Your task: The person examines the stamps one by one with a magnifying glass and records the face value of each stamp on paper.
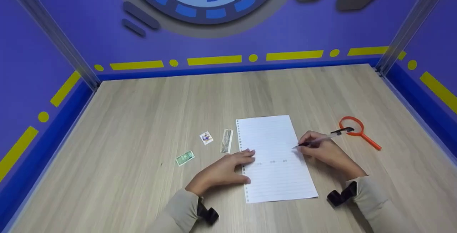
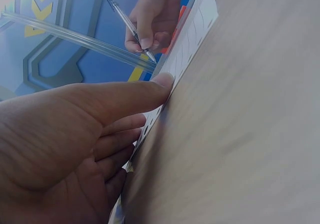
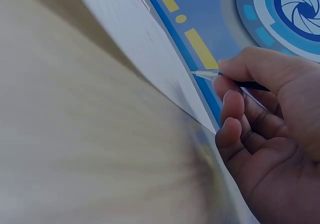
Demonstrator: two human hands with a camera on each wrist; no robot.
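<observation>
A lined sheet of paper (image 1: 273,183) with punched holes along its left edge lies on the table, with a short row of small marks across its middle. My left hand (image 1: 225,168) rests on that holed edge, fingers spread and thumb lower down, as the left wrist view also shows. In my right hand (image 1: 326,152) a clear pen (image 1: 334,134) with a black grip and black cap end is pinched between thumb and fingers. Its tip sits close over the paper's right side. The right wrist view shows the pen's metal tip (image 3: 202,73) beyond the fingertips.
An orange magnifying glass (image 1: 371,142) lies right of my right hand. Left of the paper are a narrow grey printed slip (image 1: 226,141), a small picture stamp (image 1: 206,137) and a green stamp (image 1: 185,158). Blue panels (image 1: 221,49) border the wooden table (image 1: 150,118).
</observation>
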